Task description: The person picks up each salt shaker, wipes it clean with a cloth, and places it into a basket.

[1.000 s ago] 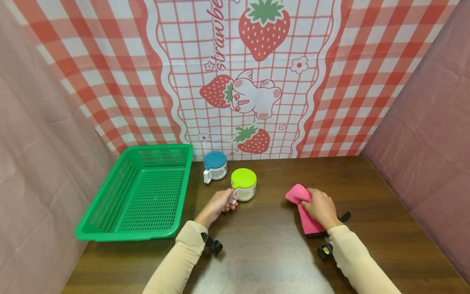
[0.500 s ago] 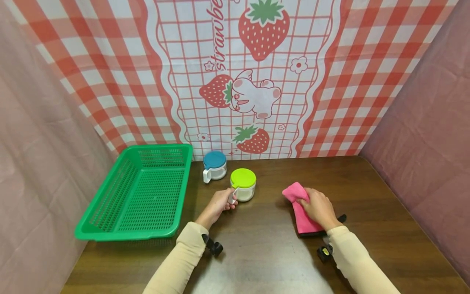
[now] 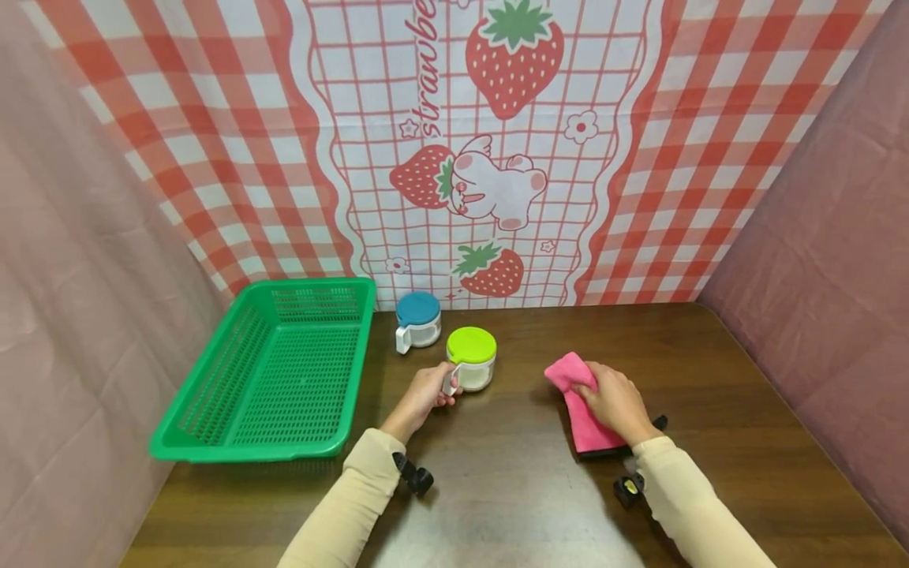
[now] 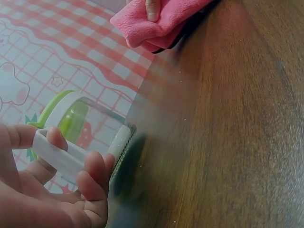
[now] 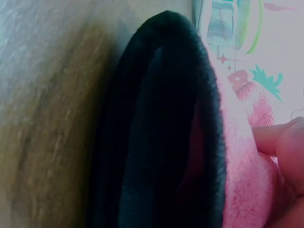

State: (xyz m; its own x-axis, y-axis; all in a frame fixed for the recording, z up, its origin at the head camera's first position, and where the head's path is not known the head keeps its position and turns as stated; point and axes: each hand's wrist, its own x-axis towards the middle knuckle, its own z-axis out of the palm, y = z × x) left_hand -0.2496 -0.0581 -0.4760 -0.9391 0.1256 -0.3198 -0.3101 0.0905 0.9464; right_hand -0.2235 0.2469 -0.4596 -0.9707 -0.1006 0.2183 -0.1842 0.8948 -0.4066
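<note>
My left hand [image 3: 424,393] grips the white handle [image 4: 64,154] of a clear seasoning jar [image 3: 474,372] with a lime-green lid. In the left wrist view, fingers curl round that handle, and white grains lie low in the jar. On the right, my right hand [image 3: 616,398] holds a folded pink cloth [image 3: 585,418] with black edging against the wooden table. The right wrist view looks into the cloth's dark fold [image 5: 156,133], with fingers [image 5: 289,142] on its pink side. A second jar [image 3: 419,323], blue-lidded and white-handled, stands behind and left of the green-lidded one.
A green plastic basket [image 3: 360,367] with slotted walls stands at the table's left. The brown wooden table [image 3: 525,489] backs onto a red-and-white strawberry-print cloth [image 3: 497,181]. Pink fabric walls [image 3: 817,276] rise at both sides.
My right hand and the pink cloth have shifted slightly left toward the green-lidded jar, mostly in the first half second. My left hand keeps its grip on the handle.
</note>
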